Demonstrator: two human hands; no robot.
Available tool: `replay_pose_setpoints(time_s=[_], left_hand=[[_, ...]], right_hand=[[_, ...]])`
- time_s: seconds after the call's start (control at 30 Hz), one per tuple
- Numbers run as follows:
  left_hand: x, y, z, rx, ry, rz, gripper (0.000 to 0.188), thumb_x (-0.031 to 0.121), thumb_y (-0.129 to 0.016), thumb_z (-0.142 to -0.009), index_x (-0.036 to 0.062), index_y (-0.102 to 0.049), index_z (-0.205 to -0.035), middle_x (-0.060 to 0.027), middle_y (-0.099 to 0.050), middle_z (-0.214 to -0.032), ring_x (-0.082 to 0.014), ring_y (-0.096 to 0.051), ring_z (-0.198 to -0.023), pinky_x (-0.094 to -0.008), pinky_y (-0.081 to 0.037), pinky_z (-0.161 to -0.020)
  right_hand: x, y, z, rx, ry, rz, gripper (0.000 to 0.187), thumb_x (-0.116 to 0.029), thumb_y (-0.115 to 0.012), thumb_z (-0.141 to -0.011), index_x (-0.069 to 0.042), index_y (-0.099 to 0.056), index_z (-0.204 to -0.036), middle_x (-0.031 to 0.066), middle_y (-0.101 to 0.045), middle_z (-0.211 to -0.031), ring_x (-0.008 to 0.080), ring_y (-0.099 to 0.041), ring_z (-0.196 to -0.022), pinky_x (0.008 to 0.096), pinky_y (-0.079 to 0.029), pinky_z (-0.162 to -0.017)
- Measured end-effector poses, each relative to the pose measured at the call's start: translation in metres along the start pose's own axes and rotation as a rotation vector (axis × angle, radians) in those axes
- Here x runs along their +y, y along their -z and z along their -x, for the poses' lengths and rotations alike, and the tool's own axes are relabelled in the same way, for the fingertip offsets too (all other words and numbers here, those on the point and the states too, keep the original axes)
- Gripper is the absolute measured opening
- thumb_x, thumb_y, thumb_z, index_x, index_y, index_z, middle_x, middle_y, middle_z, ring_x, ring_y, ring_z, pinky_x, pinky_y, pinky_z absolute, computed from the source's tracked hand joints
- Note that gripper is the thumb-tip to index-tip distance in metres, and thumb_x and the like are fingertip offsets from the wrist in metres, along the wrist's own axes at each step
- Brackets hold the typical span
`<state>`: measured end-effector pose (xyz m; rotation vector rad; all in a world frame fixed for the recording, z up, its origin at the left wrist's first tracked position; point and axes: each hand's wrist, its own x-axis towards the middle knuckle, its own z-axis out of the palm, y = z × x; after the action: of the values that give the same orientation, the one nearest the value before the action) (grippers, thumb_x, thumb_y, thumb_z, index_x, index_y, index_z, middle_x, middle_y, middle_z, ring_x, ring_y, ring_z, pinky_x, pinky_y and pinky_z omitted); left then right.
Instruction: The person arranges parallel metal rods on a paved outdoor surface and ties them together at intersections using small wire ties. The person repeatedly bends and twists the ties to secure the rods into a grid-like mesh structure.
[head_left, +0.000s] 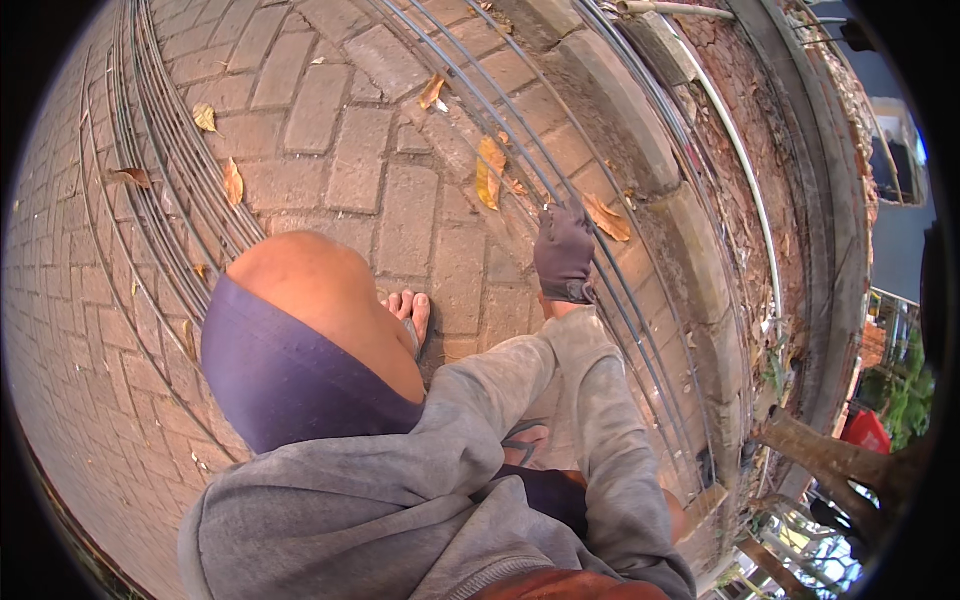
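Observation:
My right hand [565, 250], in a dark grey-purple glove with a strapped cuff, is closed around thin steel rods [500, 120] that run lengthwise just above the brick paving. Fingers are curled over them, and the fingertips are partly hidden. My left forearm [500, 380], in a grey sleeve, reaches across to the right wrist. Only a sliver of skin shows there; the left hand and its fingers are hidden behind the right wrist and sleeve.
A bundle of long steel rods [150, 130] lies to the left, beside my bent knee [310, 265]. Right of my hand runs a concrete kerb [690, 240], with more rods and a pale pipe [740, 150] beyond. Dry leaves [490, 172] dot the paving. A cut log [820, 445] stands lower right.

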<state>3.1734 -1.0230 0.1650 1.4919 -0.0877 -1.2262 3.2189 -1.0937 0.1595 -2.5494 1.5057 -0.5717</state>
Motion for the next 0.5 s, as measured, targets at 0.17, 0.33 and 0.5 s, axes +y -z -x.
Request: replay_pose_setpoints(time_s=[0.17,0.33,0.5], left_hand=[[0.003,0.005,-0.002,0.001,-0.016,-0.028,0.014,0.014,-0.056,-0.095,0.0002,-0.058,-0.094,-0.0112,-0.059,-0.092,-0.0209,-0.059,-0.084,-0.0362,-0.049,-0.07],[0.003,0.01,0.002,-0.002,-0.028,-0.055,0.018,0.018,-0.053,-0.096,0.0007,-0.057,-0.099,-0.0123,-0.058,-0.098,-0.023,-0.058,-0.09,-0.0379,-0.048,-0.075],[0.008,0.023,-0.002,0.006,-0.037,-0.095,0.022,0.021,-0.049,-0.097,0.0011,-0.056,-0.104,-0.0134,-0.057,-0.104,-0.0251,-0.057,-0.095,-0.0395,-0.046,-0.079]], right_hand=[[-0.005,0.001,-0.005,-0.022,-0.065,0.043,0.016,-0.022,-0.065,-0.09,-0.008,-0.07,-0.097,0.0221,-0.067,-0.11,0.0394,-0.064,-0.107,0.0506,-0.045,-0.094],[-0.003,0.005,-0.008,-0.226,-0.062,0.032,0.013,-0.019,-0.069,-0.087,-0.007,-0.071,-0.091,0.0199,-0.07,-0.094,0.0379,-0.068,-0.089,0.0449,-0.052,-0.08],[-0.013,0.005,-0.013,0.044,0.118,-0.105,0.01,-0.015,-0.071,-0.085,-0.007,-0.071,-0.091,0.0164,-0.069,-0.085,0.0371,-0.067,-0.078,0.0446,-0.052,-0.07]])
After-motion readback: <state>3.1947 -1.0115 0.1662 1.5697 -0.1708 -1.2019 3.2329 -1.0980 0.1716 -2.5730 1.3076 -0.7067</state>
